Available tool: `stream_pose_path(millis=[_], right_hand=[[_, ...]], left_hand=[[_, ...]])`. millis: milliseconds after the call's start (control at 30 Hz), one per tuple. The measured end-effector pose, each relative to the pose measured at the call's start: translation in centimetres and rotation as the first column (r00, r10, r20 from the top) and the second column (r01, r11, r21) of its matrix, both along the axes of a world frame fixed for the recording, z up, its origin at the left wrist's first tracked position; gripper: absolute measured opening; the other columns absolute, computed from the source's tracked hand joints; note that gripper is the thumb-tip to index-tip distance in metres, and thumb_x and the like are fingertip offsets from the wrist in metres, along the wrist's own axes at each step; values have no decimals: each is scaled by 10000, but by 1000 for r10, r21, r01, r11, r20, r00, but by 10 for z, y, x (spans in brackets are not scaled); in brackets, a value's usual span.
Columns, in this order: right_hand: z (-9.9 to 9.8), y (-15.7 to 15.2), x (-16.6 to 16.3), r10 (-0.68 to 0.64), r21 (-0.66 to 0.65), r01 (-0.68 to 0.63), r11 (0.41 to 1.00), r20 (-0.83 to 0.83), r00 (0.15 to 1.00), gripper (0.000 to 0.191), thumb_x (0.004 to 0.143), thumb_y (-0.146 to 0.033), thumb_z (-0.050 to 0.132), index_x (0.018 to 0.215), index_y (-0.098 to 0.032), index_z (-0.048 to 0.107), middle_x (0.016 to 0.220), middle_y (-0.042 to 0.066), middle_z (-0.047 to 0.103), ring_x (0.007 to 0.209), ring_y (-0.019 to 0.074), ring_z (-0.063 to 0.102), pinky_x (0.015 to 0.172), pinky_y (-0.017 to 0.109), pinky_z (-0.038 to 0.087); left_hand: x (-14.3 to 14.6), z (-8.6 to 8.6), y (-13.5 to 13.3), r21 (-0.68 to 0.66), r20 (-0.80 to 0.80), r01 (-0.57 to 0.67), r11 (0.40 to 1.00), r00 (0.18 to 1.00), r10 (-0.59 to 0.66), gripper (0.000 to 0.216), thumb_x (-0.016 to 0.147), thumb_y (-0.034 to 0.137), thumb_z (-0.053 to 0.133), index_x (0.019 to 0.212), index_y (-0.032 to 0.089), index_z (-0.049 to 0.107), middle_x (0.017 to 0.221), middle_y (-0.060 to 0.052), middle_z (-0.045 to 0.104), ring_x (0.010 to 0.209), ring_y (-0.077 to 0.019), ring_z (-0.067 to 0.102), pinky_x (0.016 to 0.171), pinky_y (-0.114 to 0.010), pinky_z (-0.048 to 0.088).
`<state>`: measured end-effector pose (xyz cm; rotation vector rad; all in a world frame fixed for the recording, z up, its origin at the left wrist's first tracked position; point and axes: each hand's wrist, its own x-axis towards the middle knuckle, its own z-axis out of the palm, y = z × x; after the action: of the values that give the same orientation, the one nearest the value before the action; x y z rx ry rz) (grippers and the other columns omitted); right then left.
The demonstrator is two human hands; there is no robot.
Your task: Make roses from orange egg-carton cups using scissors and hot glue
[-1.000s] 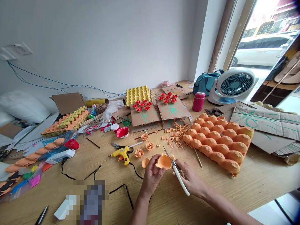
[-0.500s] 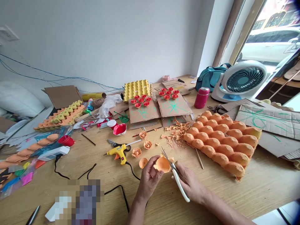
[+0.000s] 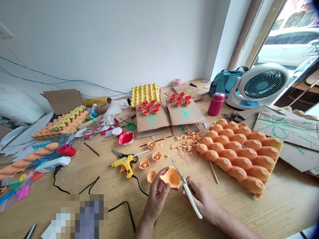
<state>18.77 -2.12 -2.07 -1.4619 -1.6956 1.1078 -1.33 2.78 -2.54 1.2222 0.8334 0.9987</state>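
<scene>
Between the fingers and thumb of my left hand (image 3: 159, 192) is an orange egg carton cup (image 3: 171, 178), its hollow turned up toward me. My right hand (image 3: 200, 196) grips white-handled scissors (image 3: 190, 197), whose blades lie along the cup's right rim. Another orange cup (image 3: 151, 176) sits on the table just left of my left hand. Beyond it stand three orange carton roses (image 3: 144, 164). A yellow glue gun (image 3: 126, 165) rests to their left, partly over dark-handled scissors (image 3: 121, 153). Orange scraps (image 3: 188, 142) are heaped behind my hands.
A large orange egg tray (image 3: 239, 151) lies at right. Cardboard sheets (image 3: 185, 114) with red roses and green lines stand at the back, before a yellow egg tray (image 3: 144, 94). A pink flask (image 3: 216, 104) and white fan (image 3: 259, 86) are back right. A black cord (image 3: 128, 207) crosses the table.
A strip at the cup's right rim, present beside the blades before, no longer shows there. My view has shifted slightly; both hands keep their holds.
</scene>
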Motion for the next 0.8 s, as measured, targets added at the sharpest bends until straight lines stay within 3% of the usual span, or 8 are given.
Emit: stream_pose_path(millis=[133,333,567,700,800], right_hand=[[-3,1,-1,-28,-2,27,1000,-54,998,246,970,-418,519,818,-239,444,697,-42,501,621,145,448,602,273,369],[-2,3,-4,-34,-9,33,999,-59,998,254,966,-412,533,799,-222,505,670,-48,498,596,132,427,577,264,346],[-15,9,-3,-46,41,47,998,-21,999,316,962,-437,535,756,-231,413,648,-72,381,599,122,370,562,261,306],[-15,10,-2,-30,77,29,997,6,1000,317,968,-440,521,755,-226,425,656,-67,396,603,121,369,559,260,309],[-10,13,0,-13,115,9,993,35,999,316,976,-430,504,749,-220,437,654,-65,397,602,119,357,551,257,303]], left_hand=[[3,1,-2,-120,167,77,990,984,-56,537,986,484,549,1455,233,469,1123,-101,682,907,-225,675,846,-382,558],[8,4,-3,-159,262,146,976,960,-101,610,983,498,563,1496,208,409,1106,-111,678,972,-237,656,821,-372,545],[20,15,2,-230,379,16,973,922,75,549,958,465,622,1409,191,469,943,-63,666,791,-166,644,658,-274,510],[20,16,5,-201,412,6,980,908,79,585,897,531,682,1337,187,508,908,-42,636,747,-134,601,604,-233,469],[22,14,5,-136,333,-24,990,940,68,628,796,485,808,1282,202,526,875,-4,604,697,-95,545,594,-204,435]])
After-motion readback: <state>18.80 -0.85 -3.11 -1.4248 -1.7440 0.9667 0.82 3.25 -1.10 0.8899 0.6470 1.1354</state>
